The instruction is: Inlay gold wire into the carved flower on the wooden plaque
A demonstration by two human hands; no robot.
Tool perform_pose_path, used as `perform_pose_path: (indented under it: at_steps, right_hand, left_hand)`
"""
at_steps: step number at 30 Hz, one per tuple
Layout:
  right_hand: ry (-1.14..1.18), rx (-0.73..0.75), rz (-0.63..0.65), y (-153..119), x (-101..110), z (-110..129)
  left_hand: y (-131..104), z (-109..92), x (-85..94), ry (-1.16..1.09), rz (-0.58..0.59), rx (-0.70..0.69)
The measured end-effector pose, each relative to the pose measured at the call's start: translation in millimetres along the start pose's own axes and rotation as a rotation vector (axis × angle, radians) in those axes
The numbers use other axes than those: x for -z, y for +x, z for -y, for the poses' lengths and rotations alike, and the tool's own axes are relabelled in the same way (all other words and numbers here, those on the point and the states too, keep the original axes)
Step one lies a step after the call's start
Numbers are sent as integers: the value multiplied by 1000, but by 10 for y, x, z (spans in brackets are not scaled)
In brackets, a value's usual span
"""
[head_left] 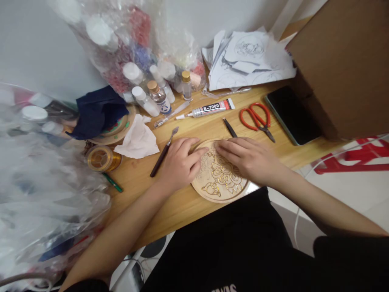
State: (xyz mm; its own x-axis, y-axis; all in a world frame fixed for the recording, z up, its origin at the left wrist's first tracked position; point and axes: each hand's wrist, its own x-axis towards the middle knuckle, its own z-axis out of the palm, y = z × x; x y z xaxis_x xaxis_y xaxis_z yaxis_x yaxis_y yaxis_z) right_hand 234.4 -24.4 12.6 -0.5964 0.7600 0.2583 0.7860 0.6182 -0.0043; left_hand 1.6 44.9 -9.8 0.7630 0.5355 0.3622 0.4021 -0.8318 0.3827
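Note:
A round wooden board (204, 194) lies near the table's front edge, bearing a drawn floral pattern outlined partly in gold wire (226, 172). My left hand (184, 162) rests at the board's left rim, its fingers apart and reaching over the upper left of the pattern. From the right, my right hand (249, 158) covers the board's upper right, fingers close together and tips down on the drawing. Its thumb is hidden, and anything pinched there is too small to make out. Just beyond this hand lie black tweezers (230, 127). A dark-handled palette knife (164, 153) lies left of my left hand.
Red-handled pliers (257, 118), a phone (293, 115) and a B-7000 glue tube (211, 108) lie behind the board. Small bottles (159, 97), papers (243, 61) and a cardboard box (343, 69) stand farther back. A gold wire spool (101, 159) and crumpled tissue (139, 140) are left.

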Motion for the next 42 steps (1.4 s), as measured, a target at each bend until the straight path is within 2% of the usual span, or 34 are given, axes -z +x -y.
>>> perform_pose_path:
  at_steps: [8, 17, 21, 25, 27, 30, 36, 42]
  right_hand:
    - [-2, 30, 41, 5, 60, -53]
    - [-52, 50, -6, 9, 43, -37]
    - [-9, 34, 17, 3, 36, -41]
    - [20, 23, -5, 2, 33, -46]
    - [-4, 34, 1, 4, 35, -49]
    - [-51, 54, 1, 8, 43, -49]
    - [-112, 40, -34, 26, 65, -17]
    - [-131, 53, -32, 61, 51, -1]
  left_hand:
    - [-2, -10, -6, 24, -28, 3]
    - [-2, -18, -3, 33, -42, 17]
    - [2, -16, 4, 10, -41, 56]
    - [33, -10, 37, -112, -114, 169]
    - [81, -6, 65, -151, -88, 245]
    - [209, 10, 112, -172, 28, 284]
    - [482, 125, 150, -199, 144, 240]
    - [475, 217, 104, -246, 154, 192]
